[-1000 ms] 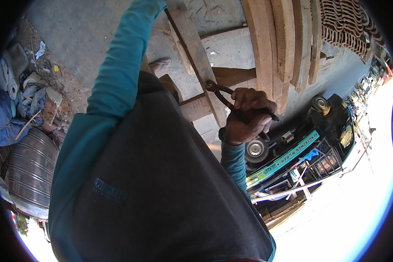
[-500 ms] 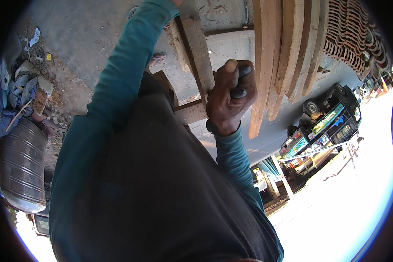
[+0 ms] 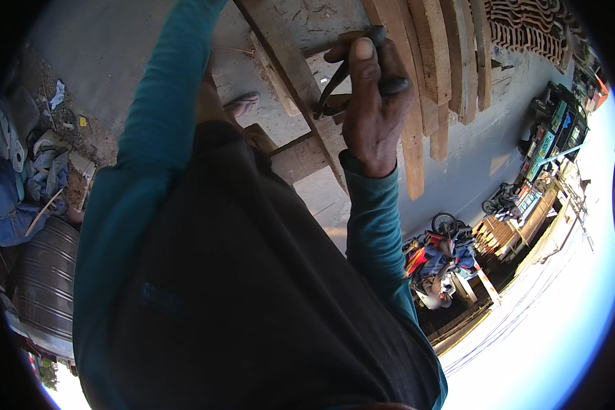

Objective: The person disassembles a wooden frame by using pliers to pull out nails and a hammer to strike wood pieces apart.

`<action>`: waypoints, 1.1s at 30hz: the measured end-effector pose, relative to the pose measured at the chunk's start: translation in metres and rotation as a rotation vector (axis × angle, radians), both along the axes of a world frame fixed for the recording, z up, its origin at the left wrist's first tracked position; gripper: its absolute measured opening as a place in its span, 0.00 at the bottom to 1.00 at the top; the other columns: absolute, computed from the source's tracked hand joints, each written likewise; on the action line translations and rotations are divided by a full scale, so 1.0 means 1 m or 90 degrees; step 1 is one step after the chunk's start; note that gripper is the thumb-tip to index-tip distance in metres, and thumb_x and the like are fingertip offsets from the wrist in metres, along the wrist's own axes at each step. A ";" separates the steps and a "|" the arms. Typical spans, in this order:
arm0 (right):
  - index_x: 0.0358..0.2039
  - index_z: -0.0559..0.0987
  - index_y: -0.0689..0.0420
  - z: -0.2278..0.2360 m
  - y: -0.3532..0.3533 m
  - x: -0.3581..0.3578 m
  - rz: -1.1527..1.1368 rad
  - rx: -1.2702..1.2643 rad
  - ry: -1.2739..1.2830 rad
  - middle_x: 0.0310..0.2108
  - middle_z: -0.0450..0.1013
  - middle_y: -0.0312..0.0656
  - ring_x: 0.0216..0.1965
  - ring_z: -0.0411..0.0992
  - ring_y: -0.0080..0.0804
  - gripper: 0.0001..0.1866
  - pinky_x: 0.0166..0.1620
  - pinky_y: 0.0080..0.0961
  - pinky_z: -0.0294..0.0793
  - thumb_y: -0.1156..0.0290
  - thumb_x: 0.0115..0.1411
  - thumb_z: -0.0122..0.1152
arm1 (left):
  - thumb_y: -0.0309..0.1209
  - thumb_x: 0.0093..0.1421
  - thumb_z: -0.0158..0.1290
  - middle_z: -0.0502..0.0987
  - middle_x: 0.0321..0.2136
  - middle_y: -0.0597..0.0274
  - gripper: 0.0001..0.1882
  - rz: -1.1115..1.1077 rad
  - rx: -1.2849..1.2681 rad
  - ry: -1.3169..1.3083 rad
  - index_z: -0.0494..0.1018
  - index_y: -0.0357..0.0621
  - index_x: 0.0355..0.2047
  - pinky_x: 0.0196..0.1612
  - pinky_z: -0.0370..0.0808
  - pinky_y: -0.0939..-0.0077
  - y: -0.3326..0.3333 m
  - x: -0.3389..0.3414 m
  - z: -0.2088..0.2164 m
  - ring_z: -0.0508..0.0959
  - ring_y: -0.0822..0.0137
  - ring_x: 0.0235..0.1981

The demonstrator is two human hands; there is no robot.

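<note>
My right hand (image 3: 377,102) is closed around the dark handles of a pair of pincers (image 3: 334,85). Their curved jaws reach to the edge of a long wooden beam (image 3: 287,65) that slants down from the top of the view. Whether the jaws grip anything there is too small to make out. My left arm stretches up along the left side, and its hand lies beyond the top edge. A short wooden crosspiece (image 3: 301,160) meets the beam below the pincers.
Several long planks (image 3: 430,55) lie to the right of my hand, with stacked clay roof tiles (image 3: 526,31) beyond. A sandalled foot (image 3: 242,104) stands left of the beam. A dark ribbed drum (image 3: 44,280) and rags (image 3: 10,198) are at far left. Parked motorbikes (image 3: 444,236) and a truck (image 3: 547,143) stand at right.
My right hand has tilted and shifted slightly right, and more of the pincers now shows. The left arm has swung to the left and up. The whole view has turned a little.
</note>
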State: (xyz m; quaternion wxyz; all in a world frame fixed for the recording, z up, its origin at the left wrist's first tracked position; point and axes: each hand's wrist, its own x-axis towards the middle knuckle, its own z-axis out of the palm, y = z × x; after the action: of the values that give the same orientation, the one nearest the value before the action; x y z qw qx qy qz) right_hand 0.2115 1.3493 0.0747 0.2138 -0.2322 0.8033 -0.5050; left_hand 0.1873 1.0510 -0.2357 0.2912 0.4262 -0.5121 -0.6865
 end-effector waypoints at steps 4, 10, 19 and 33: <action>0.57 0.70 0.69 0.006 0.058 0.006 -0.120 -0.222 -0.123 0.40 0.77 0.50 0.45 0.78 0.39 0.24 0.51 0.36 0.78 0.60 0.72 0.49 | 0.45 0.70 0.45 0.81 0.41 0.51 0.24 -0.027 -0.060 -0.112 0.74 0.35 0.50 0.41 0.80 0.66 0.005 -0.005 -0.007 0.82 0.59 0.42; 0.63 0.63 0.68 -0.009 0.084 0.029 -0.139 -0.357 -0.148 0.48 0.73 0.57 0.53 0.72 0.54 0.32 0.61 0.52 0.68 0.57 0.67 0.51 | 0.49 0.66 0.53 0.83 0.42 0.50 0.23 -0.103 -0.250 -0.351 0.81 0.41 0.45 0.46 0.79 0.65 0.019 0.010 0.028 0.83 0.60 0.45; 0.36 0.70 0.60 -0.026 0.056 0.037 -0.081 -0.293 0.018 0.26 0.66 0.41 0.24 0.65 0.28 0.19 0.30 0.29 0.69 0.56 0.75 0.45 | 0.47 0.58 0.66 0.83 0.33 0.56 0.23 0.176 -0.160 -0.241 0.79 0.36 0.37 0.40 0.79 0.62 0.056 0.001 0.047 0.82 0.61 0.35; 0.32 0.69 0.59 -0.021 0.006 0.060 0.052 0.090 0.156 0.20 0.65 0.42 0.16 0.62 0.27 0.10 0.22 0.26 0.64 0.70 0.67 0.60 | 0.33 0.58 0.64 0.79 0.44 0.52 0.27 0.195 -0.032 -0.011 0.67 0.39 0.55 0.41 0.78 0.61 0.090 0.017 0.092 0.79 0.58 0.39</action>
State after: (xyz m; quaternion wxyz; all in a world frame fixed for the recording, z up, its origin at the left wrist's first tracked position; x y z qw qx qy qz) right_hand 0.2713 1.3550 0.0541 0.1502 -0.3095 0.8467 -0.4060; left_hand 0.2047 1.1413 -0.1434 0.3987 0.4978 -0.4606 -0.6173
